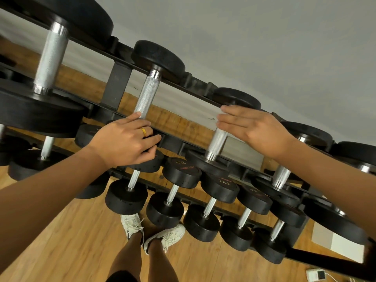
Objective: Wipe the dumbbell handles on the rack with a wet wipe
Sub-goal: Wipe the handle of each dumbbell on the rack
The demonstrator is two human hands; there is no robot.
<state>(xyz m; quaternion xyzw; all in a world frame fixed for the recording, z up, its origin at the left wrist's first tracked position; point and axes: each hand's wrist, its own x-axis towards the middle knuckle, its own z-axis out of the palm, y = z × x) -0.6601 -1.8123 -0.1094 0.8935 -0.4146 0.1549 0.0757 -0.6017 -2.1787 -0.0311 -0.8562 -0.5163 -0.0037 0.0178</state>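
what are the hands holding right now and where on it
The left hand grips a top-rack dumbbell at its near end, fingers curled round it. The right hand is flat over the next handle, holding nothing.

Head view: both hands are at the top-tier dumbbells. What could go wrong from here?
1. No wipe shows in the left hand or the flat right hand, so the knurled handle beneath it may get bare skin, not cleaning.
2. The left hand curls round the near head against the rack rail; a rolling dumbbell could pinch it.
3. The shoes stand below the lower dumbbells; a knocked one might land on them.
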